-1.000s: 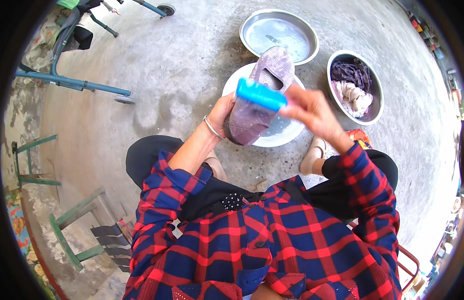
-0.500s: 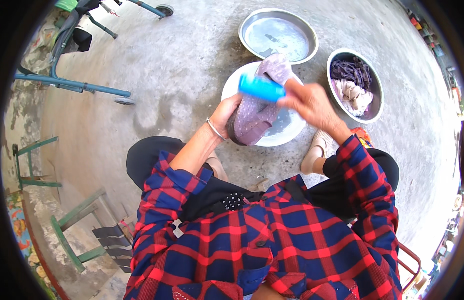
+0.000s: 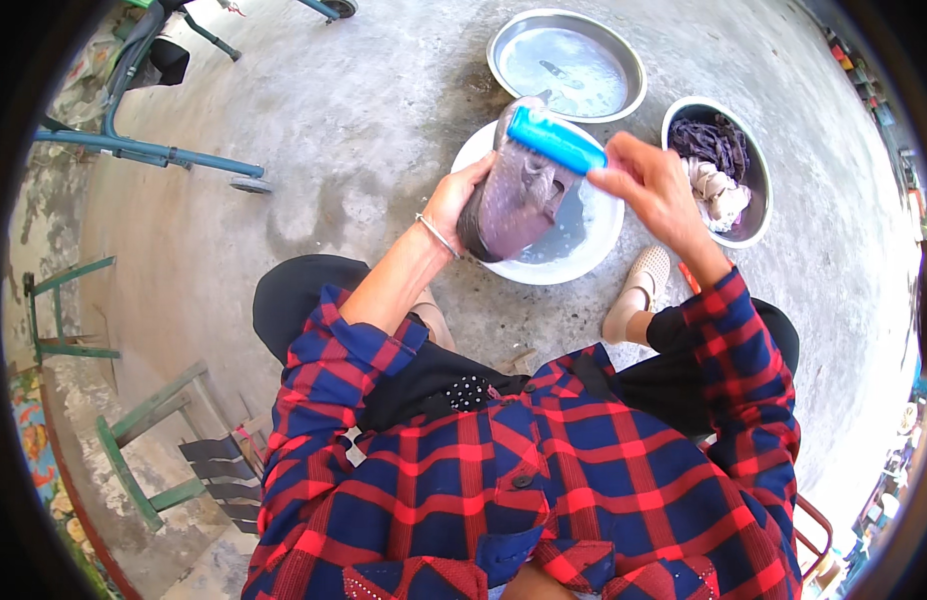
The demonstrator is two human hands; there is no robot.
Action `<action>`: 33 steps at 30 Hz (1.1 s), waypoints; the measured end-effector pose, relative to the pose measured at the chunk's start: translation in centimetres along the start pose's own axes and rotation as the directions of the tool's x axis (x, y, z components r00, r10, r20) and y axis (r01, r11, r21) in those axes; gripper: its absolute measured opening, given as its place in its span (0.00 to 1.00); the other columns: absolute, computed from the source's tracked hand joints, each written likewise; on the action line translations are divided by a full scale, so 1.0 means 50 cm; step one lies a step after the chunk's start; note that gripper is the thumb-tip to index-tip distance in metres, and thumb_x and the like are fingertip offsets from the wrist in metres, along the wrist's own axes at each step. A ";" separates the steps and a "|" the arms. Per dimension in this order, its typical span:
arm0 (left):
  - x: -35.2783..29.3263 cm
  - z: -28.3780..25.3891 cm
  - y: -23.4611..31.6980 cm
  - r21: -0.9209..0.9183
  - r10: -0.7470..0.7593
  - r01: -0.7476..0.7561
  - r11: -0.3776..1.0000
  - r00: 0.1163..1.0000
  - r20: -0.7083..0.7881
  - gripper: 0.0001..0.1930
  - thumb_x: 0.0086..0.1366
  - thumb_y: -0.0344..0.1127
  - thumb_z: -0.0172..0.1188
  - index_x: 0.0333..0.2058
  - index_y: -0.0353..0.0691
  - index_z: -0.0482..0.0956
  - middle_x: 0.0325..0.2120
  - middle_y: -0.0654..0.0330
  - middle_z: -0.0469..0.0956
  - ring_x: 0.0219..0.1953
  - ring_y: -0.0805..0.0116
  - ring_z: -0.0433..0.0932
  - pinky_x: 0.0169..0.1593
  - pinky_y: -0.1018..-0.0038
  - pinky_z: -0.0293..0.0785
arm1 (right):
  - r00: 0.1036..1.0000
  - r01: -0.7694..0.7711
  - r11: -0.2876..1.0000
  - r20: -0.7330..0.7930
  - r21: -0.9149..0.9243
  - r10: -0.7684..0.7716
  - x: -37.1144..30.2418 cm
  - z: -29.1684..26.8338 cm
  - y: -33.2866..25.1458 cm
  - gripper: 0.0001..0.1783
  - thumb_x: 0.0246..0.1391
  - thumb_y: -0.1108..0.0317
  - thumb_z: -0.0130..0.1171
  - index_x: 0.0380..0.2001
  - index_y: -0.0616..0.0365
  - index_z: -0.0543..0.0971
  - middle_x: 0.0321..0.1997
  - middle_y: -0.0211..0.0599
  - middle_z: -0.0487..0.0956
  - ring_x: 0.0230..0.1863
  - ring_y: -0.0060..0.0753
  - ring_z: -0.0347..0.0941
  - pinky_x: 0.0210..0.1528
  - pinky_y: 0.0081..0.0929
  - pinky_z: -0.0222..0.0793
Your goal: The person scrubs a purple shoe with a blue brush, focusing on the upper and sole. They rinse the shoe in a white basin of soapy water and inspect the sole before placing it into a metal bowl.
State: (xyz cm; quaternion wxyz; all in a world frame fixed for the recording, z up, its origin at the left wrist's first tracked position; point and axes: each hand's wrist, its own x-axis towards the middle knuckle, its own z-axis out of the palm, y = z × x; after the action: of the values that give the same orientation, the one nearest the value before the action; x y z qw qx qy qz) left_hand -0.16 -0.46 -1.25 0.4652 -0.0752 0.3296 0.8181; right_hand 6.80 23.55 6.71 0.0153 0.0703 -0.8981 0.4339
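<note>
In the head view, I look down at my two hands over the white tub point(image 3: 564, 274). My left hand point(image 3: 452, 205) has hold of a purple-gray shoe point(image 3: 506, 215) by its left side. Some of those fingers go behind the shoe, so I cannot see them. The shoe is tilted up over the tub, with a round end toward me. It looks wet.

My right hand point(image 3: 659, 185) pinches one end of a bright blue brush point(image 3: 557, 140) with the thumb and fingers. The brush lies across the far part of the shoe (I cannot tell if the bristles press on it). Cloudy water sits in the tub under the shoe.

Just past the tub is a big metal pan point(image 3: 641, 85) with water in it. Over to the right is a metal bowl point(image 3: 767, 205). In it are a dark cloth point(image 3: 711, 145) and a pale cloth point(image 3: 717, 195), side by side.

I have a silver bracelet point(image 3: 439, 235) on my left wrist. My right foot wears a tan shoe with little holes point(image 3: 644, 285). A blue metal frame point(image 3: 164, 152) with wheels stands far off to the left.
</note>
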 end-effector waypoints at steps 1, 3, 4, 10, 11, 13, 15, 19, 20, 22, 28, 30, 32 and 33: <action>-0.001 0.003 0.006 0.001 0.010 -0.010 1.000 1.000 -0.029 0.23 0.73 0.45 0.43 0.59 0.35 0.68 0.52 0.50 0.76 0.51 0.58 0.78 0.58 0.59 0.74 | 0.999 0.037 0.990 0.018 0.138 -0.039 -0.021 0.017 -0.010 0.21 0.54 0.53 0.63 0.24 0.62 0.72 0.16 0.39 0.69 0.19 0.28 0.66 0.23 0.31 0.61; 0.009 -0.010 0.011 -0.024 0.044 -0.045 0.999 0.998 -0.050 0.24 0.72 0.46 0.43 0.58 0.35 0.69 0.53 0.48 0.75 0.53 0.55 0.77 0.59 0.58 0.72 | 0.981 0.051 0.981 0.176 0.190 -0.085 -0.051 0.043 -0.022 0.22 0.55 0.52 0.63 0.26 0.60 0.70 0.18 0.42 0.69 0.19 0.35 0.68 0.25 0.34 0.61; 0.017 -0.029 0.008 -0.045 0.059 -0.061 0.997 0.997 -0.043 0.25 0.72 0.47 0.41 0.58 0.35 0.69 0.53 0.47 0.75 0.54 0.54 0.76 0.59 0.58 0.72 | 0.974 0.135 0.991 0.180 0.017 -0.136 -0.054 0.064 -0.027 0.23 0.55 0.50 0.62 0.27 0.59 0.69 0.19 0.47 0.71 0.21 0.49 0.71 0.26 0.40 0.62; 0.032 -0.072 0.009 -0.126 0.001 0.009 0.992 0.997 0.077 0.24 0.72 0.45 0.42 0.59 0.35 0.67 0.53 0.45 0.73 0.53 0.50 0.75 0.52 0.48 0.74 | 0.993 -0.101 0.988 -0.078 -0.120 0.092 -0.018 0.033 0.045 0.21 0.55 0.52 0.61 0.23 0.60 0.74 0.18 0.45 0.74 0.21 0.49 0.73 0.25 0.42 0.65; 0.024 -0.047 0.013 -0.126 0.019 -0.011 0.992 0.998 0.063 0.22 0.72 0.44 0.44 0.57 0.37 0.69 0.51 0.49 0.76 0.51 0.55 0.77 0.54 0.54 0.74 | 0.993 -0.087 0.996 -0.076 -0.020 0.086 -0.028 0.026 0.019 0.21 0.56 0.52 0.61 0.24 0.60 0.73 0.18 0.45 0.74 0.21 0.47 0.72 0.25 0.40 0.64; 0.029 -0.054 0.016 -0.142 0.031 -0.024 0.990 0.998 0.048 0.20 0.72 0.45 0.45 0.55 0.39 0.72 0.49 0.53 0.78 0.49 0.60 0.78 0.55 0.61 0.75 | 0.999 -0.039 0.986 0.009 0.162 0.038 -0.046 0.042 -0.003 0.21 0.57 0.52 0.60 0.25 0.60 0.72 0.18 0.45 0.72 0.20 0.44 0.69 0.26 0.39 0.62; 0.024 -0.059 0.014 -0.100 0.060 -0.054 0.994 0.996 0.061 0.20 0.72 0.45 0.45 0.55 0.40 0.72 0.49 0.54 0.78 0.50 0.60 0.78 0.55 0.61 0.75 | 0.980 -0.010 0.990 0.200 0.140 -0.019 -0.051 0.076 -0.009 0.21 0.58 0.51 0.58 0.28 0.60 0.71 0.18 0.48 0.70 0.21 0.47 0.70 0.27 0.40 0.62; -0.004 -0.002 0.012 0.009 0.102 -0.102 0.995 0.984 -0.148 0.20 0.72 0.45 0.45 0.56 0.42 0.72 0.49 0.56 0.78 0.50 0.63 0.77 0.56 0.64 0.74 | 0.999 0.002 0.972 0.033 -0.235 0.006 -0.030 0.073 0.055 0.22 0.58 0.49 0.58 0.26 0.59 0.73 0.19 0.48 0.74 0.25 0.54 0.74 0.27 0.46 0.65; -0.008 -0.003 0.015 0.034 0.120 -0.116 0.993 0.975 -0.188 0.20 0.72 0.45 0.45 0.56 0.42 0.72 0.50 0.56 0.78 0.50 0.63 0.77 0.56 0.64 0.74 | 0.999 -0.030 0.970 -0.017 -0.242 0.027 -0.023 0.060 0.050 0.22 0.58 0.50 0.58 0.26 0.59 0.74 0.18 0.47 0.74 0.24 0.53 0.74 0.27 0.46 0.65; -0.003 -0.011 0.018 -0.001 0.135 -0.137 0.991 0.983 -0.122 0.19 0.73 0.44 0.44 0.56 0.42 0.72 0.50 0.57 0.77 0.50 0.64 0.77 0.57 0.65 0.73 | 0.998 -0.050 0.995 0.042 -0.089 0.054 -0.032 0.047 0.027 0.21 0.57 0.51 0.58 0.25 0.60 0.73 0.18 0.47 0.74 0.24 0.53 0.74 0.27 0.45 0.65; 0.011 -0.016 0.012 0.056 0.270 -0.266 0.962 0.958 -0.092 0.22 0.74 0.45 0.42 0.59 0.41 0.68 0.53 0.58 0.75 0.50 0.64 0.77 0.57 0.67 0.73 | 0.999 0.004 0.952 0.044 -0.307 0.009 -0.039 0.085 0.016 0.22 0.57 0.50 0.58 0.23 0.60 0.72 0.19 0.49 0.75 0.23 0.56 0.74 0.25 0.49 0.64; 0.013 -0.011 0.009 0.105 0.342 -0.336 0.936 0.938 -0.051 0.22 0.74 0.45 0.42 0.61 0.43 0.66 0.54 0.59 0.73 0.53 0.66 0.75 0.58 0.68 0.71 | 0.999 -0.032 0.929 -0.036 -0.369 0.020 -0.025 0.063 0.021 0.22 0.56 0.50 0.58 0.24 0.60 0.73 0.18 0.48 0.75 0.22 0.56 0.74 0.25 0.50 0.66; 0.009 -0.004 0.012 0.154 0.418 -0.411 0.899 0.908 -0.014 0.22 0.74 0.45 0.42 0.62 0.44 0.65 0.56 0.60 0.72 0.55 0.68 0.73 0.59 0.69 0.70 | 0.995 -0.099 0.966 -0.021 -0.240 0.097 -0.033 0.052 -0.002 0.23 0.56 0.49 0.58 0.24 0.60 0.74 0.19 0.50 0.76 0.24 0.56 0.75 0.27 0.49 0.67; 0.004 0.004 0.018 0.166 0.405 -0.389 0.906 0.911 -0.078 0.23 0.74 0.45 0.43 0.63 0.44 0.63 0.56 0.61 0.71 0.55 0.69 0.72 0.59 0.70 0.69 | 0.990 -0.136 0.979 0.014 -0.153 0.140 -0.042 0.051 -0.015 0.23 0.56 0.48 0.57 0.24 0.60 0.74 0.20 0.51 0.76 0.25 0.56 0.75 0.28 0.49 0.67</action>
State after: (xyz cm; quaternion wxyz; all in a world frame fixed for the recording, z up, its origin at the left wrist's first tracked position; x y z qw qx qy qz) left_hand -0.94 -0.50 -0.76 0.2741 -0.0172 0.4223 0.8639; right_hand 9.08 21.34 5.51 -0.0207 0.0120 -0.9313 0.3634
